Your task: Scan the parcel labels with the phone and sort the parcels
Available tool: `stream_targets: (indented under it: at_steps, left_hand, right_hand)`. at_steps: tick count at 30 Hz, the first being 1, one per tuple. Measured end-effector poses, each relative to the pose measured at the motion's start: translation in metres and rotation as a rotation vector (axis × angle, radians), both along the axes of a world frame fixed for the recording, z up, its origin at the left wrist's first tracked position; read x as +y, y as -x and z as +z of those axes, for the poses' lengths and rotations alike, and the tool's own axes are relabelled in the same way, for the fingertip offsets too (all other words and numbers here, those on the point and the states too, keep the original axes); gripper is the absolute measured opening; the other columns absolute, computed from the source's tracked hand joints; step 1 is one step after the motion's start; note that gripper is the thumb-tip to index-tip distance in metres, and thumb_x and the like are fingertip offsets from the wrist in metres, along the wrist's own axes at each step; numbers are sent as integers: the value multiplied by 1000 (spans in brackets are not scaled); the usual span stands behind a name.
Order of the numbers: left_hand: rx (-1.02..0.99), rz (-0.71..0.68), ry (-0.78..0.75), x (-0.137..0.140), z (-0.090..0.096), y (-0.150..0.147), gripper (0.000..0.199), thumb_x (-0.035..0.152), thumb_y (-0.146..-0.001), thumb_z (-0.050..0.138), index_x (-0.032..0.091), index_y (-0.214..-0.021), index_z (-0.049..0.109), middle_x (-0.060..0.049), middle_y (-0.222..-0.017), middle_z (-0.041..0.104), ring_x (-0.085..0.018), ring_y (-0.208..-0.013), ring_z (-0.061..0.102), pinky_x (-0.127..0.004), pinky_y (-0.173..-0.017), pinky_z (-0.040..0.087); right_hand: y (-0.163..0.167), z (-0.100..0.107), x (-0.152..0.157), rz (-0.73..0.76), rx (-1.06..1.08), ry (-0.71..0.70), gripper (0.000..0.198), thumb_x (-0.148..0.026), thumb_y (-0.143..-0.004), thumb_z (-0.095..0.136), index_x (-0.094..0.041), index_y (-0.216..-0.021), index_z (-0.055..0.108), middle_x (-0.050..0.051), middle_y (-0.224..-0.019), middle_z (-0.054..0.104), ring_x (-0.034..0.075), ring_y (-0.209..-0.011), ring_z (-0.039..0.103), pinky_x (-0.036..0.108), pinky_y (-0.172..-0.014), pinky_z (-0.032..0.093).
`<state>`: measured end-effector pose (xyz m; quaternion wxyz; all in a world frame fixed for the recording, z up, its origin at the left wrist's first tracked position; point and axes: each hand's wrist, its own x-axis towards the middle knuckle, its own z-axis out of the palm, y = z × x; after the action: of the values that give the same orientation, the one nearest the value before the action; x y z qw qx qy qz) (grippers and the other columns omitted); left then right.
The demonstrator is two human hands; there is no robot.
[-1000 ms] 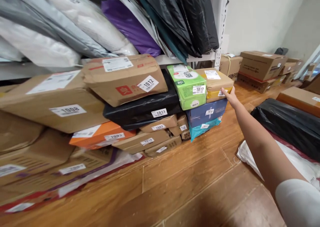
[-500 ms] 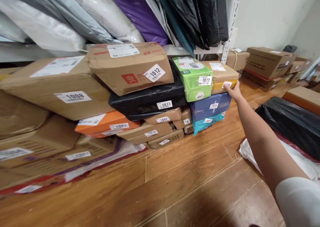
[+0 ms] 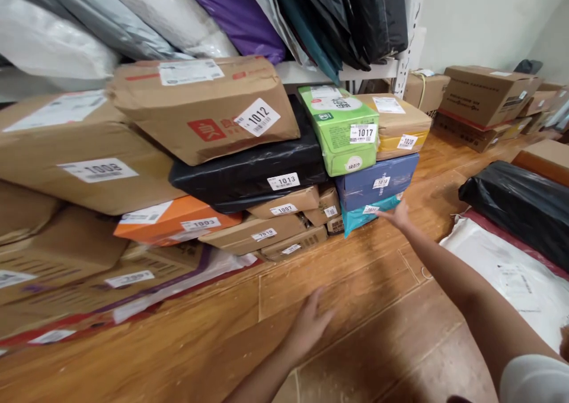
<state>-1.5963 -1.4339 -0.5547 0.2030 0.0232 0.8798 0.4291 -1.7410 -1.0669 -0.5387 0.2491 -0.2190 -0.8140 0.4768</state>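
My right hand (image 3: 398, 216) reaches to the right end of a turquoise plastic parcel (image 3: 364, 219) on the floor. Its thumb and fingers are spread at the parcel's edge, close to the label; whether they touch it is unclear. On that parcel rests a blue box (image 3: 373, 184) labelled 1018. Above it sit a green box (image 3: 340, 130) labelled 1017 and a cardboard box with yellow tape (image 3: 402, 127) labelled 1020. My left hand (image 3: 307, 327), slightly blurred, hangs over the wooden floor with fingers apart and nothing in it.
Left of this stack are a brown box (image 3: 208, 109) labelled 1012, a black parcel (image 3: 249, 178), an orange box (image 3: 178, 220) and several cartons. Bagged parcels fill the white shelf (image 3: 368, 70) above. At right lie a black parcel (image 3: 515, 213) and a white bag (image 3: 502, 272).
My right hand has left the 1020 box and moved down to the turquoise parcel. My left hand has come into view at the bottom. The view has shifted slightly.
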Motion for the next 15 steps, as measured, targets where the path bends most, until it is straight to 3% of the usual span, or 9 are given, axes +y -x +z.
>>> stream_targets:
  at_steps: [3, 6, 9, 12, 15]
  left_hand:
    - [92, 57, 185, 91, 31, 67, 71, 33, -89, 74, 6, -150, 49, -26, -157, 52, -32, -148, 50, -38, -122, 40]
    - [188, 79, 373, 149, 60, 116, 66, 32, -100, 66, 3, -155, 43, -27, -153, 55, -30, -144, 54, -34, -117, 45]
    - [180, 47, 415, 169, 69, 144, 51, 33, -106, 57, 6, -149, 52, -24, -141, 66, -31, -129, 66, -35, -104, 54]
    - [162, 23, 491, 169, 69, 158, 41, 31, -109, 47, 7, -136, 67, -25, -128, 73, -36, -118, 72, -40, -94, 59]
    - [158, -18, 574, 164, 72, 167, 38, 26, -108, 47, 6, -124, 76, -28, -125, 73, -39, -117, 72, -42, -94, 59]
  right_hand:
    - [7, -35, -28, 42, -26, 32, 128, -62, -52, 93, -9, -154, 37, 27, -149, 52, 48, -145, 43, 62, -120, 39]
    - [25, -50, -41, -18, -49, 53, 117, -58, -64, 87, -3, -153, 33, 32, -148, 48, 48, -146, 40, 60, -119, 40]
    - [37, -56, -45, -73, -60, 57, 114, -56, -68, 86, 1, -151, 32, 36, -145, 45, 49, -146, 38, 58, -117, 41]
    - [40, -60, -46, -94, -59, 51, 111, -55, -69, 86, -1, -150, 33, 35, -145, 43, 47, -145, 37, 56, -117, 43]
    - [40, -62, -47, -104, -64, 44, 110, -53, -69, 88, -1, -148, 33, 35, -145, 42, 46, -144, 37, 56, -118, 42]
